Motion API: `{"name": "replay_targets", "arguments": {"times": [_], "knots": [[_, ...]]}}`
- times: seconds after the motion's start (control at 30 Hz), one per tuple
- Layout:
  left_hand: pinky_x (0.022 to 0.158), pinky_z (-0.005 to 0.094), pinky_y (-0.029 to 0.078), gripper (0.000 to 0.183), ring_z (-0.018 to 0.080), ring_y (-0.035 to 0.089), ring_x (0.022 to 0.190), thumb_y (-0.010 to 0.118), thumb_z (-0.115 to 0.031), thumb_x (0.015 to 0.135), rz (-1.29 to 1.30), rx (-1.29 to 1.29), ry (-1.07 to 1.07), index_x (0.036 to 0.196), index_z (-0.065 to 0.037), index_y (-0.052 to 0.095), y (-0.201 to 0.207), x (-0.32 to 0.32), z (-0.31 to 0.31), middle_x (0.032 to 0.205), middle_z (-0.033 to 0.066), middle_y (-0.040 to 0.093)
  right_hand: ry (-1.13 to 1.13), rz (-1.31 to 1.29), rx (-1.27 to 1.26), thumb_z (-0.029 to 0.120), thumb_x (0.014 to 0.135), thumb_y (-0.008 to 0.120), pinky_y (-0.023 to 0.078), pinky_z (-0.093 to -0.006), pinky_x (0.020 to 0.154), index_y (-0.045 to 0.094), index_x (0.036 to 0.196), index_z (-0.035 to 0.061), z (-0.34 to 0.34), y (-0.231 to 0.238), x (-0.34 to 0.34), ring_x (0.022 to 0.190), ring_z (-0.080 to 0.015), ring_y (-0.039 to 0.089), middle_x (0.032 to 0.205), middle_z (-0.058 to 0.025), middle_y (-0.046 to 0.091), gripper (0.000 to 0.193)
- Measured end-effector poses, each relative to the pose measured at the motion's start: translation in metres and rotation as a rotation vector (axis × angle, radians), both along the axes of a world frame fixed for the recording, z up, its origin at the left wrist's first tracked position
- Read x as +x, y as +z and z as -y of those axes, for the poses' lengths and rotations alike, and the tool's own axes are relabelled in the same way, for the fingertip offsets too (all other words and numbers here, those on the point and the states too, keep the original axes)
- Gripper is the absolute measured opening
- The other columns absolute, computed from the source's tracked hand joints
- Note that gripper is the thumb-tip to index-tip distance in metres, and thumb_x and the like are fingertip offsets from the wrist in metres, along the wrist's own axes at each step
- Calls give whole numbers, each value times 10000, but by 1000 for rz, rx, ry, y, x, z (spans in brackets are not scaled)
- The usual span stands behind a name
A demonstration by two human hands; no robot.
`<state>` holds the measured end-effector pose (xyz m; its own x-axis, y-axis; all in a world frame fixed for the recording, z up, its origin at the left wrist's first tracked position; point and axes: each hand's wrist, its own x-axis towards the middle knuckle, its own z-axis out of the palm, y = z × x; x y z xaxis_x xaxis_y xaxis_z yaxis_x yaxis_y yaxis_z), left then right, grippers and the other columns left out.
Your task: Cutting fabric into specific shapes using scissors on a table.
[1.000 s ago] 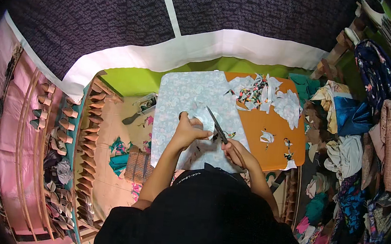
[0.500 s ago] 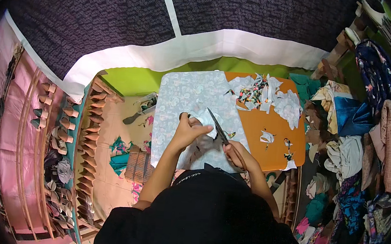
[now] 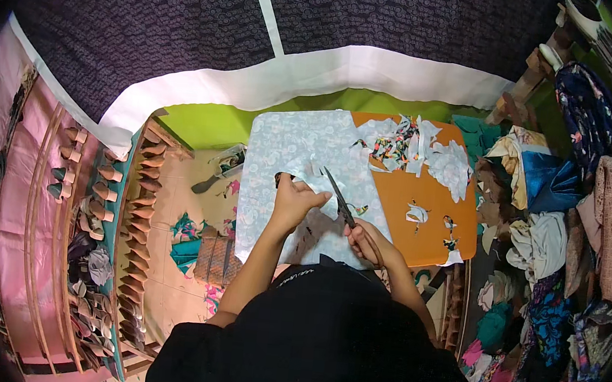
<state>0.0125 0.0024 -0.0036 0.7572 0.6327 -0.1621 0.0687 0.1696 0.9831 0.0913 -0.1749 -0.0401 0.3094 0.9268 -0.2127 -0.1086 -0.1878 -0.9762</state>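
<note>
My left hand (image 3: pixel 296 203) is closed on a small piece of white fabric (image 3: pixel 310 168), thumb toward the right. A dark patterned edge of the piece shows by the fingertips. My right hand (image 3: pixel 367 242) grips a pair of scissors (image 3: pixel 340 199) by the handles. Their long dark blades point up and left, beside the white piece; whether they touch it I cannot tell. Both hands are above a pale grey patterned cloth (image 3: pixel 285 137) spread over the left part of an orange table (image 3: pixel 387 193).
Cut scraps (image 3: pixel 402 145) with dark floral print lie at the table's far right, and a small white scrap (image 3: pixel 417 214) sits nearer. Racks of wooden-looking shoe forms (image 3: pixel 142 227) stand at the left. Piled fabrics (image 3: pixel 540 243) line the right side. A dark curtain (image 3: pixel 189 25) hangs ahead.
My left hand has shifted slightly, and the white piece has turned and moved a little left, away from the blades. The scissors have barely moved.
</note>
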Motion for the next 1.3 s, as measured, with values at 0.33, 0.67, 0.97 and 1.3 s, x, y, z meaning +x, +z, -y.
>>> {"name": "replay_targets", "arguments": {"times": [0.33,0.67,0.97,1.3], "knots": [[458,232,436,543,128,524,574,723,-31,574,25,78,36,887,34,285,-9,0,-6,754,112,499,-76,-130,51,608,763,377,300,-190,384,399,778,65,-4,11,-8,428,-60,358,552,20,364,544],[522,246,464,638,152,546,648,703,17,567,133,107,-37,1048,37,284,2,3,-5,976,146,458,-60,72,-68,669,717,359,295,-187,384,398,764,79,-2,-7,-2,438,-59,358,549,27,361,593],[549,246,489,723,173,573,680,653,93,585,148,41,-62,1178,28,244,1,2,-5,1104,173,433,-16,41,-21,616,764,352,308,-191,401,410,818,61,0,2,4,443,-63,356,585,10,387,561],[512,239,476,668,163,563,653,667,81,590,203,35,-46,1118,12,264,0,0,-2,1135,166,399,50,117,-45,546,816,320,320,-198,403,417,833,49,2,1,10,444,-71,374,574,8,386,506]]}}
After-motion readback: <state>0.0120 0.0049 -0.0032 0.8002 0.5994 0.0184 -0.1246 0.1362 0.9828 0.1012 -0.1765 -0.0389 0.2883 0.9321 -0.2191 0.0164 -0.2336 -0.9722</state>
